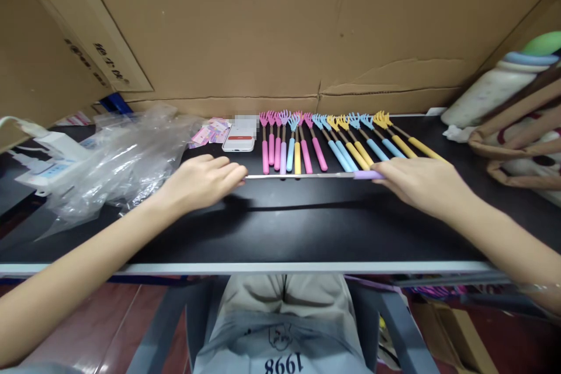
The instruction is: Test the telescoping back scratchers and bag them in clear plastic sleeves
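Stretched level between my hands, just above the black table, is a telescopic back scratcher (pixel 307 176) with a thin metal rod and a purple handle. My left hand (pixel 205 180) is closed round its left end, so that end is hidden. On the right, my right hand (pixel 421 184) grips the purple handle. Behind the rod lies a row of several back scratchers (pixel 305 155) in pink, purple, blue and yellow, claw ends pointing away from me. The rightmost yellow handle (pixel 423 148) reaches close to my right hand.
A phone (pixel 239 134) and pink printed cards (pixel 210 131) lie left of the row. Clear plastic bags (pixel 118 158) cover the left side, beside a white power strip (pixel 48 166). At right stand a bottle (pixel 495 90) and a brown-handled bag (pixel 517 140). Cardboard (pixel 263 29) walls the back.
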### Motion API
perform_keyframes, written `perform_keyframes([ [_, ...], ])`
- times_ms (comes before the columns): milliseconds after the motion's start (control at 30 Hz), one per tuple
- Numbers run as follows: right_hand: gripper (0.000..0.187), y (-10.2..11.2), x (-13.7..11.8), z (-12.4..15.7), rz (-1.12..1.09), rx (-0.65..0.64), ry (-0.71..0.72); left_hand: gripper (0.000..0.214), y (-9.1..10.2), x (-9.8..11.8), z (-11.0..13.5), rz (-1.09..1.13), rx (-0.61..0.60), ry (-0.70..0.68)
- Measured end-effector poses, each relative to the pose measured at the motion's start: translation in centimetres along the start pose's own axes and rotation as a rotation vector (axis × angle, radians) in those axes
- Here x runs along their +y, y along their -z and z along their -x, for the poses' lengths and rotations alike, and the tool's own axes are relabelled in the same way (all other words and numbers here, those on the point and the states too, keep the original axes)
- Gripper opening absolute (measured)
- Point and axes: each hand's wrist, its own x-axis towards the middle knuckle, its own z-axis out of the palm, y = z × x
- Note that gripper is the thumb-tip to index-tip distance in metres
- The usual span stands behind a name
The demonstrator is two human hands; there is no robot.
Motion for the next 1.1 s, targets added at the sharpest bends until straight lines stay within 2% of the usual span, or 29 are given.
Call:
perform_keyframes([
  [133, 0.032, 0.6, -4.0, -2.1, 0.004, 0.151, 0.140, 0.025, 1.1, 2.9, -3.1, 0.110, 0.065, -0.012],
  [233, 0.031, 0.9, -5.7, -3.3, -0.024, 0.168, 0.130, 0.022, 1.1, 3.9, -4.4, 0.139, 0.095, 0.006],
  [367, 0.034, 1.3, -6.5, -4.0, -0.033, 0.147, 0.075, 0.021, 0.8, 4.0, -4.8, 0.126, 0.090, 0.049],
  [567, 0.029, 2.0, -8.5, -4.9, -0.011, 0.157, 0.145, 0.024, 1.7, 4.5, -5.4, 0.146, 0.158, 0.036],
  [700, 0.035, 2.6, -9.3, -5.2, -0.029, 0.181, 0.150, 0.020, 2.3, 4.7, -5.1, 0.185, 0.101, 0.059],
  [800, 0.038, 2.6, -9.1, -4.9, -0.043, 0.181, 0.161, 0.023, 2.3, 4.6, -4.6, 0.239, 0.083, 0.051],
  [900, 0.037, 2.3, -7.9, -4.0, 0.007, 0.175, 0.157, 0.025, 2.0, 3.8, -3.9, 0.212, 0.094, 0.052],
  [1000, 0.036, 1.9, -5.2, -2.6, 0.109, 0.166, 0.121, 0.025, 1.5, 1.8, -2.5, 0.108, 0.086, 0.062],
  [1100, 0.037, 1.1, -1.1, -0.4, 0.189, 0.093, 0.061, 0.026, 0.6, -0.9, -0.2, 0.051, 0.016, 0.083],
])
